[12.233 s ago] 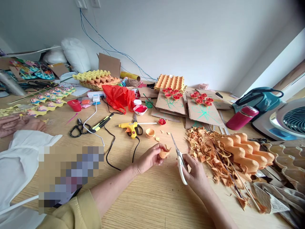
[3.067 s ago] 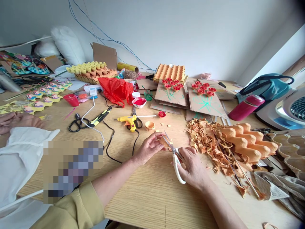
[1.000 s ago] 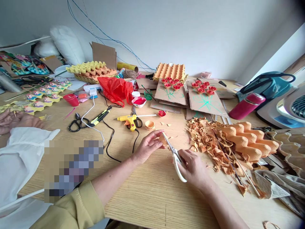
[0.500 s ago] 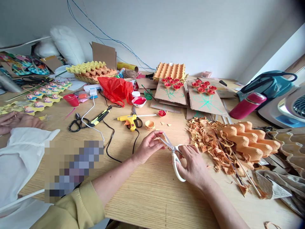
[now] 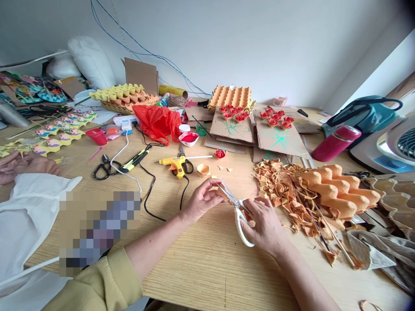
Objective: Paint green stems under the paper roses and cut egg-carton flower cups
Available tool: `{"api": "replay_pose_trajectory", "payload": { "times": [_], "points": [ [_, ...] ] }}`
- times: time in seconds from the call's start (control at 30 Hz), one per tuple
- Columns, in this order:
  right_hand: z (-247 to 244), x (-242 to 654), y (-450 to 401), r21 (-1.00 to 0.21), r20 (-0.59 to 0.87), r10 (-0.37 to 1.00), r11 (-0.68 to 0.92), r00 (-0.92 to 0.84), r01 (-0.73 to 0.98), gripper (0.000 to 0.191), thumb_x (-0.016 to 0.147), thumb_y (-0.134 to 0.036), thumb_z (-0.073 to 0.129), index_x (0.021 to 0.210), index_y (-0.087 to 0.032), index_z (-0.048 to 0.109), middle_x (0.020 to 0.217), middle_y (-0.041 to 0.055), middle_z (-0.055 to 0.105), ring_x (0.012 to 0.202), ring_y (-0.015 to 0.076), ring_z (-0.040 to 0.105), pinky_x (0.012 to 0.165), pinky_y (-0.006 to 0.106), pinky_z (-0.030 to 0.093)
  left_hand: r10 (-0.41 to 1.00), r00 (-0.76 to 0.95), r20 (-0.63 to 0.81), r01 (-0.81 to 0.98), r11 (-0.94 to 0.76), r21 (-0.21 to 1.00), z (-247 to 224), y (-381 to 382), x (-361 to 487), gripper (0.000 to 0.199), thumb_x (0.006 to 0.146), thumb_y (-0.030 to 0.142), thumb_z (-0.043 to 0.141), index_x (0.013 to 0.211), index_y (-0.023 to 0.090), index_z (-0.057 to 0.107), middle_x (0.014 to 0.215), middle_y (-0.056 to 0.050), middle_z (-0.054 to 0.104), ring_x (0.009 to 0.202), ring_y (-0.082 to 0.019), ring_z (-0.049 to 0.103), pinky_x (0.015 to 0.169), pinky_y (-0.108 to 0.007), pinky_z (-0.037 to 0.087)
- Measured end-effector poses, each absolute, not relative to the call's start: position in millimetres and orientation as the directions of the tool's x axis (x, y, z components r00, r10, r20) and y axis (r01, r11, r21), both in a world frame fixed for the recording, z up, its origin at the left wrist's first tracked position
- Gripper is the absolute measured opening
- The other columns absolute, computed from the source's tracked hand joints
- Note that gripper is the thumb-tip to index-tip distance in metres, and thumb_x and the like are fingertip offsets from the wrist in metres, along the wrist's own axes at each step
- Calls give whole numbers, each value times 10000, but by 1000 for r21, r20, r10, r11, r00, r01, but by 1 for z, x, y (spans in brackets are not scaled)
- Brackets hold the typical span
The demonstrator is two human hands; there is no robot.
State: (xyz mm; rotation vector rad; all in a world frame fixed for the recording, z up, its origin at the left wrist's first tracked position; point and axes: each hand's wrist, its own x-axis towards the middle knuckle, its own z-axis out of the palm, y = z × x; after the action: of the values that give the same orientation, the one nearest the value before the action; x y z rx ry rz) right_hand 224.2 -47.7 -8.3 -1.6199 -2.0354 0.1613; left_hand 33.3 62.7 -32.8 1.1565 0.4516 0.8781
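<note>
White-handled scissors (image 5: 240, 216) are in my right hand (image 5: 264, 224), their blades slightly apart and pointing up and left. At the blade tips, my left hand (image 5: 202, 201) pinches a small orange carton piece, mostly hidden by the fingers. Beyond my left hand stand stacked orange carton cups (image 5: 203, 169), with small scraps (image 5: 229, 169) to their right. A red paper flower (image 5: 219, 153) lies behind them. The yellow glue gun (image 5: 177, 165) rests to the left of the cups.
On the right are a heap of orange offcuts (image 5: 282, 190), an orange egg tray (image 5: 340, 190) and a pink bottle (image 5: 337, 142). Cardboard with red flowers (image 5: 282, 136) stands behind. Black cords run across the left, where another person's hands (image 5: 29, 166) work.
The scissors have shifted slightly in my right hand, and their blades are closer together beside my left fingertips. My left hand has barely moved.
</note>
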Motion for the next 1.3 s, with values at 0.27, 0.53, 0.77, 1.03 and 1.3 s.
{"api": "replay_pose_trajectory", "payload": {
  "times": [0.27,0.53,0.77,1.03,1.3],
  "points": [
    [-7,224,-49,-400,344,926,295,-156,868,271,898,-254,556,716,-248,356,594,-50,517,597,157,484,772,336,388,786,607,116,-360,143,922,-33,64,33,416,773,247,811,1129,204,598,1141,-55,622,924,-175,684,848,-340,573],
    [-15,223,-47,-484,338,940,224,-56,846,293,953,-336,515,707,-253,379,611,-21,522,639,167,495,606,279,375,792,603,93,-396,196,897,-29,64,33,415,782,238,796,1164,237,632,1181,-43,609,957,-174,668,825,-317,575],
    [-15,227,-45,-534,385,923,221,2,816,270,951,-347,491,716,-243,408,632,-35,485,620,148,441,658,291,396,729,684,-1,-446,419,791,-28,67,30,483,812,294,777,1249,245,576,1222,-75,662,1004,-229,714,836,-326,558],
    [-13,227,-45,-615,359,932,198,48,763,203,945,-363,488,790,-232,500,684,-18,530,629,153,475,619,283,404,681,731,-39,-433,508,745,-28,68,29,397,852,291,740,1209,257,571,1122,-56,707,1024,-215,720,798,-265,530],
    [-22,228,-47,-636,260,964,131,51,761,293,938,-385,542,702,-228,468,596,-39,478,563,130,453,547,251,352,682,731,-38,-375,448,812,-28,67,28,506,807,283,778,1267,295,569,1136,-42,662,971,-208,718,683,-222,483]
  ]
}}
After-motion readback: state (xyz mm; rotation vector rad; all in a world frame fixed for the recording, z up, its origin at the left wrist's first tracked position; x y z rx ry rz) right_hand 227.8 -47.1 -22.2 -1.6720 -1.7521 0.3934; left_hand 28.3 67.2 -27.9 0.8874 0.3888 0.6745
